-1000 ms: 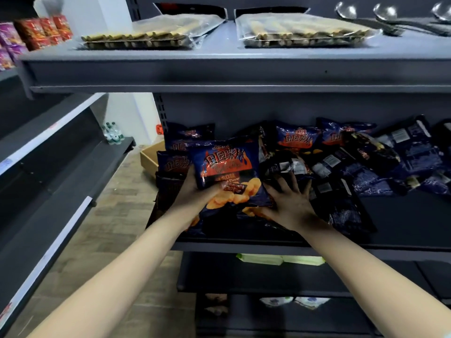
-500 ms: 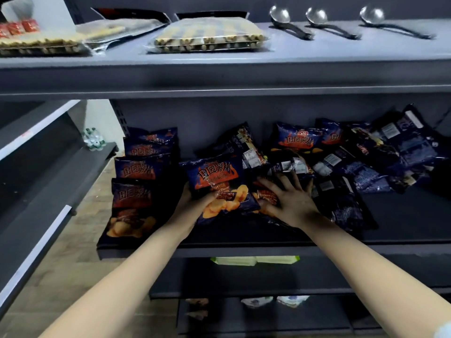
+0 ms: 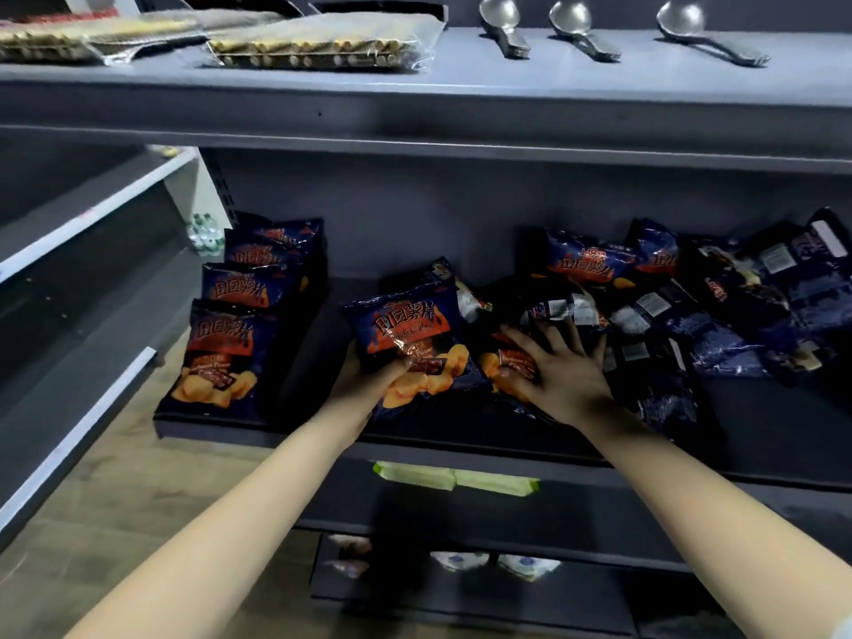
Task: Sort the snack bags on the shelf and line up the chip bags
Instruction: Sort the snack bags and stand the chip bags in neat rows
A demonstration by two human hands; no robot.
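A dark blue chip bag (image 3: 408, 336) with orange print stands tilted at the middle of the grey shelf (image 3: 415, 442). My left hand (image 3: 364, 378) grips its lower left edge, thumb across the front. My right hand (image 3: 560, 368) lies flat with fingers spread on another chip bag (image 3: 505, 368) just to the right. At the shelf's left end a row of three matching chip bags (image 3: 221, 352) lies one behind another. A jumbled pile of blue chip bags (image 3: 691, 306) covers the right part of the shelf, several with their backs up.
The upper shelf (image 3: 507, 89) carries clear packs of wafer rolls (image 3: 318, 46) and three metal scoops (image 3: 581, 32). Green packets (image 3: 454, 477) lie on the shelf below. Another shelf unit (image 3: 83, 288) stands at the left, across a wooden floor (image 3: 138, 491).
The view has shifted right, so the lined-up row now shows at the left. The held bag stays in my left hand at the shelf's middle; my right hand remains flat on the neighbouring bag.
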